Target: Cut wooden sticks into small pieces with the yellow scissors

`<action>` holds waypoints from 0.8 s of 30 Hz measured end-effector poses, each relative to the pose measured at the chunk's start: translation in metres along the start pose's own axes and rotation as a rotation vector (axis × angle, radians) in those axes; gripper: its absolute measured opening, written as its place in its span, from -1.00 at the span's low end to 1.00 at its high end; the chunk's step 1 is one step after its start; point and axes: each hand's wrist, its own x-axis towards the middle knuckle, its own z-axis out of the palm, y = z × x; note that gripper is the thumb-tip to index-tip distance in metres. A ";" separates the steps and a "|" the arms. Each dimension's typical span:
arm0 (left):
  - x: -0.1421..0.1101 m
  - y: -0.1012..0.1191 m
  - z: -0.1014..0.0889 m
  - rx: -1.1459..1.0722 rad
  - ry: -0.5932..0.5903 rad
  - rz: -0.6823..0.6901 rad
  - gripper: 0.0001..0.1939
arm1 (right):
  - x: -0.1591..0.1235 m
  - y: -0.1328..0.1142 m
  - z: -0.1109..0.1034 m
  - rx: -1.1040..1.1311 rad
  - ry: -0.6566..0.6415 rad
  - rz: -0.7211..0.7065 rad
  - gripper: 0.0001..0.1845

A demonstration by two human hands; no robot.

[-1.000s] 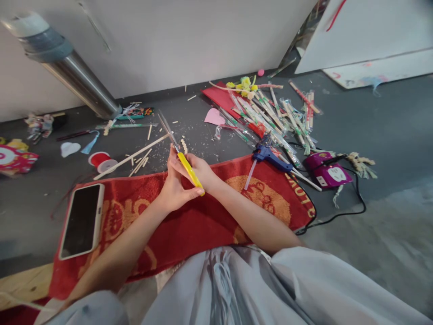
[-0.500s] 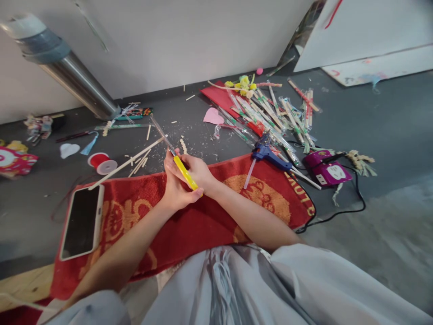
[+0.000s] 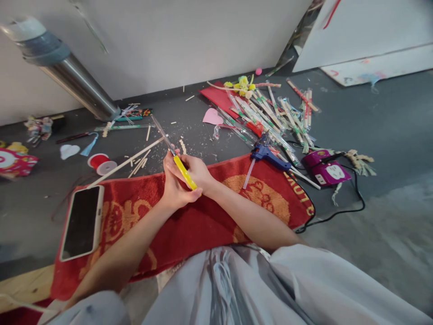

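The fingers (image 3: pixel 168 165) of the left hand (image 3: pixel 174 189) grasp a slim tool with a yellow handle and long grey metal end (image 3: pixel 185 172), the thumb lying at the handle's butt. The right hand (image 3: pixel 202 175) is folded against the left and the handle; its fingertips are partly hidden, so whether they grip cannot be told. The tool stands aslant above the near edge of a red towel with orange patterning (image 3: pixel 196 230), metal end pointing up and left.

A long, thin, pale stick (image 3: pixel 126 162) runs from beside that metal end down to a white-cased phone with a black screen (image 3: pixel 81 221); contact with the tool cannot be confirmed. Short pale stick pieces (image 3: pixel 140 167) lie below the stick, near a white-flanged spool of red material (image 3: pixel 101 163).

To the right, a blue glue gun (image 3: pixel 269 155) rests on the towel's corner, near a purple box (image 3: pixel 324 169). Beyond lie plastic-wrapped sticks (image 3: pixel 262 118) and a pink, heart-shaped flat piece (image 3: pixel 212 116).
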 end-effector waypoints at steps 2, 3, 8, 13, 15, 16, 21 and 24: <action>0.001 0.001 0.000 0.014 -0.008 -0.008 0.19 | 0.000 -0.001 -0.001 -0.025 -0.004 0.008 -0.45; 0.002 0.002 0.000 0.025 -0.014 -0.014 0.20 | 0.001 -0.001 -0.001 -0.045 -0.007 0.018 -0.45; 0.007 0.014 -0.011 0.212 0.024 0.072 0.13 | 0.001 -0.012 -0.011 -0.233 -0.025 0.116 -0.46; 0.011 0.031 -0.035 0.594 0.230 0.263 -0.50 | 0.000 -0.027 -0.026 -0.431 0.039 0.204 -0.42; 0.015 0.034 -0.043 0.692 0.237 0.237 -0.56 | 0.000 -0.028 -0.030 -0.506 0.036 0.224 -0.39; 0.018 0.035 -0.046 0.740 0.244 0.218 -0.53 | 0.000 -0.028 -0.030 -0.539 0.027 0.225 -0.37; 0.030 0.030 -0.054 0.936 0.194 0.106 -0.53 | -0.001 -0.026 -0.029 -0.601 -0.050 0.190 -0.33; 0.032 0.024 -0.059 1.010 0.166 0.058 -0.63 | -0.002 -0.026 -0.030 -0.605 -0.078 0.158 -0.35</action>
